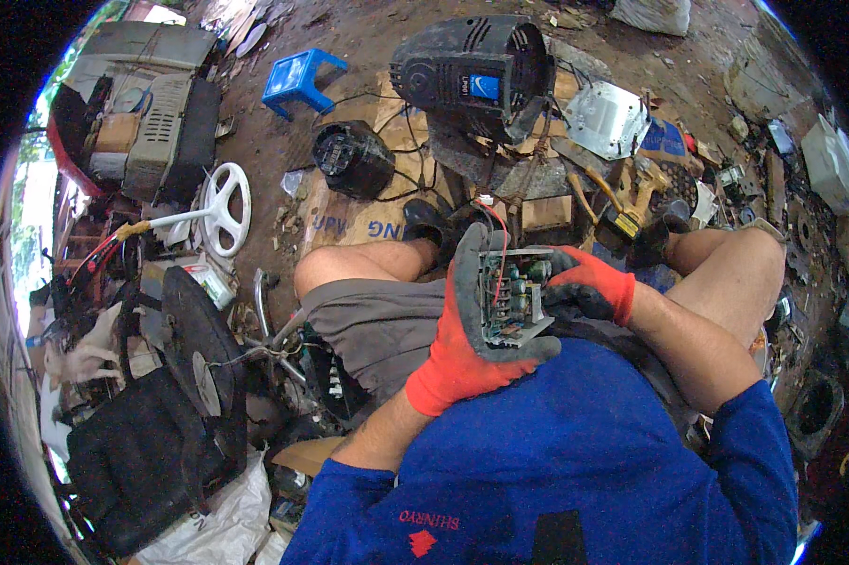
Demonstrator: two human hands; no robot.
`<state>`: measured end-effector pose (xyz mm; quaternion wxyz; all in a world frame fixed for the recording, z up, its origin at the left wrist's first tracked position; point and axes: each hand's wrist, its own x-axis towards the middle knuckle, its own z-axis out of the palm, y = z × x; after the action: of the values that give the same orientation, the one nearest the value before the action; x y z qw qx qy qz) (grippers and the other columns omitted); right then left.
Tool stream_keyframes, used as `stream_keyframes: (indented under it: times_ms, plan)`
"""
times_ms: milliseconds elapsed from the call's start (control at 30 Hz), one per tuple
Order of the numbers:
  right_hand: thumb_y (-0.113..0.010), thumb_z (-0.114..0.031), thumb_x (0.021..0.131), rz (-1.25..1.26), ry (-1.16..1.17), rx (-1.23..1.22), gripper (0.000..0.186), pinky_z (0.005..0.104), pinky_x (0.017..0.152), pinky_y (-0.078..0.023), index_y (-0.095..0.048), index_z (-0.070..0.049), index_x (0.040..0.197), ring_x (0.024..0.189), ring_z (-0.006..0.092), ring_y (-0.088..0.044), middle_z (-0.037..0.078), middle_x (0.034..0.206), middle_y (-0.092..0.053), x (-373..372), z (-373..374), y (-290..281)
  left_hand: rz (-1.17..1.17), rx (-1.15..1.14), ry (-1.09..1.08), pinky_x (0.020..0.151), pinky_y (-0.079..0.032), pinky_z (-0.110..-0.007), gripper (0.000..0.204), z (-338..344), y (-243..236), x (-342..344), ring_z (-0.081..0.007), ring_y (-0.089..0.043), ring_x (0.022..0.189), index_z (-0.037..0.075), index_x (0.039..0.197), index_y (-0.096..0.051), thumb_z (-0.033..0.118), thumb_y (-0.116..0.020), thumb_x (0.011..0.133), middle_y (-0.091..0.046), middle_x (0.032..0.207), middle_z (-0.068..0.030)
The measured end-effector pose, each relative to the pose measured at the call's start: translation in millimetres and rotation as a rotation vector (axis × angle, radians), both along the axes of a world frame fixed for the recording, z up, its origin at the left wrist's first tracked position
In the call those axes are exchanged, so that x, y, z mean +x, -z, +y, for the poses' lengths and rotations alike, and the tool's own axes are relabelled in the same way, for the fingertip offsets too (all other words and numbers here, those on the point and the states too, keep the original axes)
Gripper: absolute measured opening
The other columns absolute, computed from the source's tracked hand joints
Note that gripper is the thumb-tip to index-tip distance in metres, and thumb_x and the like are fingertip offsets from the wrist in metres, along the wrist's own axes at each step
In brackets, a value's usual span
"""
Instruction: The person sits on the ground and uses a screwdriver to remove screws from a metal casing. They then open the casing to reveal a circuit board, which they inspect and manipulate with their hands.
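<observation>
A circuit board assembly (519,299) with several capacitors and pale metal side plates is held in front of my belly, above my lap. My left hand (455,325), in a red glove with a dark grey palm, cradles its left side, with the thumb stretched below the lower edge. My right hand (589,285), gloved alike, has its fingers bent against the board's right side; the fingertips are partly hidden. A thin red wire (503,231) arches up from the board. Beyond my feet, a large black plastic housing (429,71) and a smaller black motor-like unit (354,162) lie on cardboard.
A yellow and black cordless drill (639,193) stands beyond my right knee, near a wooden-handled tool (601,186). Behind them lies a shiny metal plate (605,121). A blue stool (297,80), a white wheel (241,209) and a black chair (147,452) are on the left.
</observation>
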<state>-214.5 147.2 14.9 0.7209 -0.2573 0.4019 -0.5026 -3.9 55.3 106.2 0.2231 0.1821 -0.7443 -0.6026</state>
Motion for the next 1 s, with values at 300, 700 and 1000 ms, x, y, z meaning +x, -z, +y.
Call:
stream_keyframes:
  times_ms: [300,700,1000]
  plan:
    - [-0.065,0.001,0.085,-0.066,-0.004,-0.007,0.047,0.0313,0.086,-0.055,-0.062,-0.002,0.131,0.097,0.0118,-0.066,0.005,0.114,-0.071,3,-1,2,-0.068,-0.12,0.008,0.119,-0.029,-0.043,0.129,-3,3,2,-0.0339,-0.031,0.147,-0.004,0.157,-0.014,0.036,-0.095,0.066,-0.024,0.16,-0.0233]
    - [-0.07,-0.006,0.087,0.059,0.034,-0.071,0.053,0.0346,0.098,-0.052,-0.055,-0.002,0.138,0.107,0.0158,-0.064,0.007,0.123,-0.068,-2,8,20,0.078,0.318,0.038,0.113,-0.041,-0.042,0.121,-13,13,7,-0.0281,-0.044,0.14,0.002,0.159,-0.015,0.026,-0.093,0.069,-0.038,0.156,-0.0161]
    - [-0.079,-0.016,0.083,0.247,0.043,-0.281,0.053,0.0332,0.097,-0.049,-0.06,-0.003,0.13,0.105,0.0126,-0.061,0.005,0.116,-0.07,16,1,-38,0.551,1.37,-0.088,0.116,-0.036,-0.058,0.09,-39,33,5,-0.0398,-0.048,0.136,0.006,0.149,-0.045,0.073,-0.052,0.09,-0.05,0.149,-0.0204]
